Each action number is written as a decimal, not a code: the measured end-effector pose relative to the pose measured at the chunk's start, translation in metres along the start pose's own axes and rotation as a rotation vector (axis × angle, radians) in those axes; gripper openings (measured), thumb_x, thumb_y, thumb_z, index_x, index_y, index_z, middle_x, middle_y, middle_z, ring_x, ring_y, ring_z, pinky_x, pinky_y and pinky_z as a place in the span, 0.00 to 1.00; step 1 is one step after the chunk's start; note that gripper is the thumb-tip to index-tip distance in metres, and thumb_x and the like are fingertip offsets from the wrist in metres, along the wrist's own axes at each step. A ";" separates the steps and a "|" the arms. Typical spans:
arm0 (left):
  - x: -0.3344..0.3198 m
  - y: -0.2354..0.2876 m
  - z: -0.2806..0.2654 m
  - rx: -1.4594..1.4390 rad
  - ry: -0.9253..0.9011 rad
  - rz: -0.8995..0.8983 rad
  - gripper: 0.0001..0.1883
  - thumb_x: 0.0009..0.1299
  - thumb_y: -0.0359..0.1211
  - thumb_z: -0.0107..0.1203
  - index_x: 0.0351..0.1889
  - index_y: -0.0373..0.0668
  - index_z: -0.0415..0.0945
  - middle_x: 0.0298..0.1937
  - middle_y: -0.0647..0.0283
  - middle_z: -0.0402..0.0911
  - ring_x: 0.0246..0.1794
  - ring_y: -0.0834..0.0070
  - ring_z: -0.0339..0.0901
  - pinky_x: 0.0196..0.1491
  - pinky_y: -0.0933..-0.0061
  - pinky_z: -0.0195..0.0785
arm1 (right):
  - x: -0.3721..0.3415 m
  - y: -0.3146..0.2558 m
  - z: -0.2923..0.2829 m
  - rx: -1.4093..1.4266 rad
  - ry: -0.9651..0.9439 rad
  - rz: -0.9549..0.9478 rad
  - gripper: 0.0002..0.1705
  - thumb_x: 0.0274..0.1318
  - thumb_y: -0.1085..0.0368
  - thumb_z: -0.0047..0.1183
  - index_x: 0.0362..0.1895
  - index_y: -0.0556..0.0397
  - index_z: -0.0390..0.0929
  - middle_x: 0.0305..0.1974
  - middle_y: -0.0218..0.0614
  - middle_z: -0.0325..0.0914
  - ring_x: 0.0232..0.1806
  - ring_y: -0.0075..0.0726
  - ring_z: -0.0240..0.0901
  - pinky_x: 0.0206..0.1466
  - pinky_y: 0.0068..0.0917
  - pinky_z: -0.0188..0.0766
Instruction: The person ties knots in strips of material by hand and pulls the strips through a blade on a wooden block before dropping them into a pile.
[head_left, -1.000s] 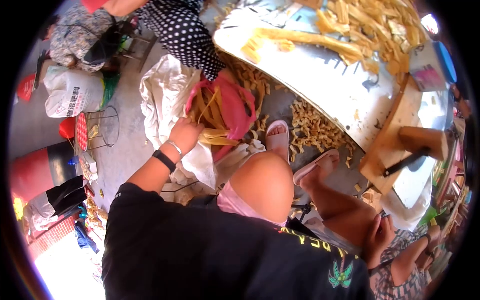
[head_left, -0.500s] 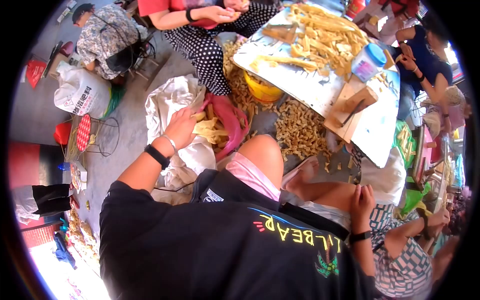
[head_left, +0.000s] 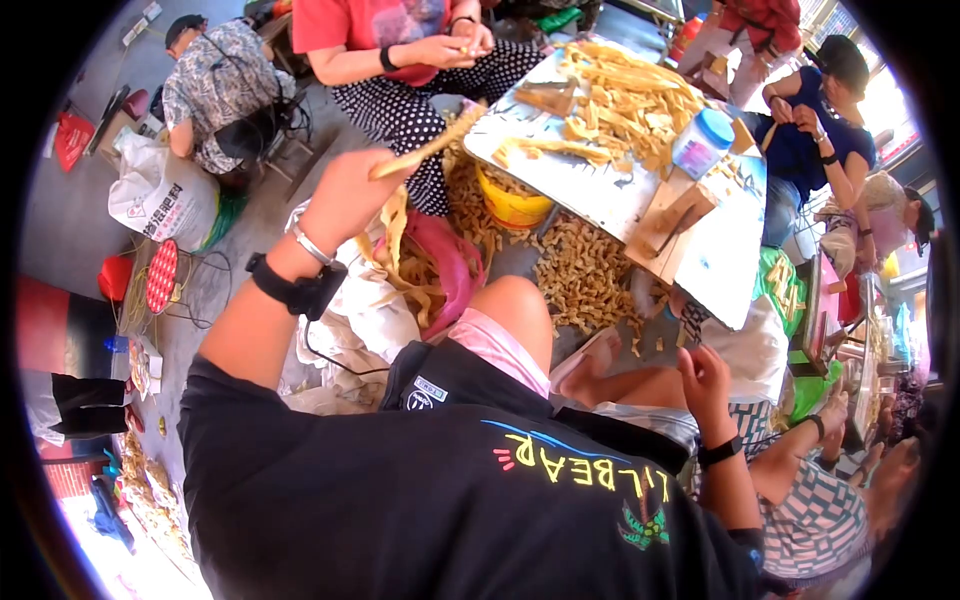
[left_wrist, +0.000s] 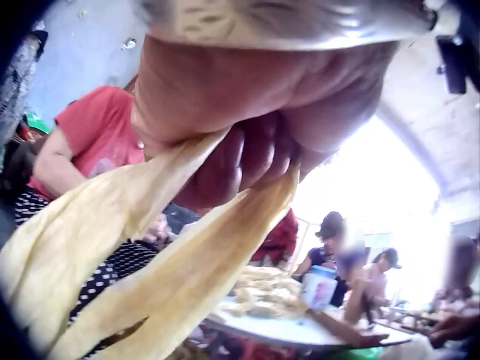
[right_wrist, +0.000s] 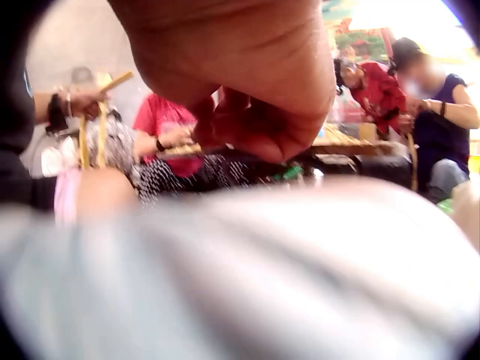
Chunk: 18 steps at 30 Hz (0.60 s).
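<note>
The left hand grasped yellow strips, its fingers curled round them; one part stuck out to the right of the grip, and long ends hung under it, near the bag. Whether every end was clear of the bag could not be told. The step looked like lifting strips out, best done with a firm but gentle hold, a slow rise and a watch for snags, since thin strips might tear. White sacking lay below the grip. Further right stood the table. The right hand, well apart, held nothing visible, fingers loosely curled.
</note>
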<state>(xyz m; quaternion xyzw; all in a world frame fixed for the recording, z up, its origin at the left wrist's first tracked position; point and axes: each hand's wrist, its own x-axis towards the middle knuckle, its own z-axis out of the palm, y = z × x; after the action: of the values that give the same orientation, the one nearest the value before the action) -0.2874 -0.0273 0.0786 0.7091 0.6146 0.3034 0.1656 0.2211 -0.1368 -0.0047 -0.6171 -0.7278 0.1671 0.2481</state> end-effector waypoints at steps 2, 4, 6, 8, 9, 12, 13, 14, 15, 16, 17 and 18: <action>0.004 0.056 -0.017 -0.175 -0.034 0.001 0.25 0.72 0.50 0.55 0.22 0.38 0.69 0.16 0.72 0.61 0.19 0.85 0.57 0.22 0.75 0.51 | 0.030 -0.059 -0.008 0.109 -0.082 -0.137 0.12 0.55 0.66 0.63 0.26 0.59 0.76 0.25 0.40 0.70 0.23 0.40 0.68 0.28 0.31 0.64; 0.011 0.095 -0.025 -0.249 -0.066 0.060 0.26 0.74 0.51 0.53 0.19 0.43 0.65 0.16 0.78 0.59 0.18 0.90 0.54 0.21 0.81 0.47 | 0.059 -0.114 -0.011 0.206 -0.188 -0.243 0.15 0.49 0.60 0.69 0.36 0.56 0.81 0.31 0.37 0.77 0.32 0.39 0.77 0.37 0.26 0.73; 0.016 0.138 -0.029 -0.262 -0.055 0.201 0.26 0.73 0.51 0.53 0.20 0.42 0.66 0.15 0.76 0.58 0.16 0.89 0.58 0.21 0.81 0.49 | 0.085 -0.162 0.006 0.227 -0.210 -0.398 0.40 0.40 0.52 0.74 0.56 0.58 0.73 0.50 0.47 0.76 0.54 0.48 0.75 0.56 0.36 0.72; 0.021 0.170 -0.029 -0.312 -0.060 0.343 0.22 0.73 0.51 0.54 0.30 0.39 0.74 0.20 0.74 0.66 0.18 0.90 0.61 0.23 0.81 0.52 | 0.103 -0.203 0.043 0.364 -0.053 -0.545 0.42 0.43 0.52 0.73 0.59 0.58 0.70 0.51 0.45 0.77 0.56 0.44 0.73 0.58 0.34 0.70; 0.018 0.192 -0.041 -0.319 -0.155 0.311 0.22 0.73 0.51 0.53 0.36 0.38 0.77 0.23 0.73 0.70 0.21 0.89 0.64 0.24 0.82 0.55 | 0.111 -0.221 0.062 0.456 -0.020 -0.596 0.42 0.45 0.52 0.72 0.61 0.58 0.69 0.51 0.44 0.77 0.57 0.42 0.72 0.59 0.34 0.69; 0.026 0.219 -0.062 -0.906 -0.557 0.217 0.20 0.74 0.47 0.53 0.28 0.42 0.73 0.19 0.73 0.68 0.19 0.88 0.62 0.24 0.85 0.57 | 0.120 -0.228 0.127 0.770 -0.461 -0.380 0.45 0.48 0.57 0.68 0.65 0.64 0.61 0.47 0.44 0.73 0.50 0.41 0.74 0.55 0.33 0.72; 0.029 0.222 -0.063 -1.024 -0.628 0.205 0.19 0.75 0.46 0.53 0.27 0.42 0.72 0.19 0.73 0.68 0.19 0.88 0.63 0.24 0.85 0.57 | 0.112 -0.230 0.128 0.921 -0.483 -0.257 0.33 0.55 0.58 0.61 0.60 0.62 0.65 0.40 0.39 0.71 0.43 0.37 0.72 0.51 0.32 0.71; 0.032 0.219 -0.061 -1.024 -0.599 0.243 0.19 0.75 0.45 0.53 0.26 0.42 0.72 0.19 0.72 0.69 0.20 0.88 0.64 0.25 0.85 0.58 | 0.105 -0.232 0.129 1.076 -0.488 -0.130 0.22 0.62 0.59 0.55 0.54 0.60 0.69 0.33 0.35 0.70 0.37 0.34 0.70 0.46 0.30 0.71; 0.034 0.217 -0.054 -1.021 -0.488 0.290 0.18 0.75 0.44 0.53 0.27 0.41 0.72 0.20 0.72 0.70 0.21 0.88 0.65 0.25 0.84 0.59 | 0.101 -0.240 0.115 1.204 -0.461 -0.026 0.16 0.66 0.59 0.50 0.50 0.59 0.71 0.30 0.33 0.69 0.34 0.32 0.69 0.43 0.29 0.71; 0.035 0.216 -0.048 -1.010 -0.375 0.333 0.17 0.74 0.42 0.53 0.28 0.41 0.72 0.21 0.71 0.71 0.21 0.87 0.65 0.25 0.84 0.59 | 0.100 -0.242 0.107 1.327 -0.434 0.080 0.13 0.70 0.60 0.45 0.45 0.57 0.72 0.27 0.32 0.68 0.31 0.31 0.67 0.41 0.28 0.70; 0.036 0.213 -0.033 -0.991 -0.182 0.380 0.15 0.74 0.41 0.54 0.30 0.40 0.72 0.23 0.71 0.72 0.21 0.87 0.66 0.25 0.83 0.60 | 0.103 -0.231 0.103 1.409 -0.443 0.038 0.14 0.73 0.58 0.39 0.38 0.55 0.70 0.25 0.31 0.66 0.27 0.29 0.64 0.37 0.28 0.68; 0.034 0.203 -0.021 -0.891 -0.071 0.397 0.14 0.72 0.42 0.56 0.36 0.39 0.73 0.26 0.69 0.74 0.24 0.85 0.68 0.28 0.81 0.62 | 0.106 -0.215 0.097 1.489 -0.449 -0.002 0.19 0.76 0.57 0.34 0.32 0.53 0.68 0.22 0.30 0.63 0.23 0.28 0.61 0.34 0.28 0.66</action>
<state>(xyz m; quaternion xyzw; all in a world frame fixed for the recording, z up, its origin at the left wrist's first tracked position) -0.1420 -0.0354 0.2263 0.6827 0.2716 0.5383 0.4128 -0.0218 -0.0656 0.0504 -0.2386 -0.4573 0.7325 0.4442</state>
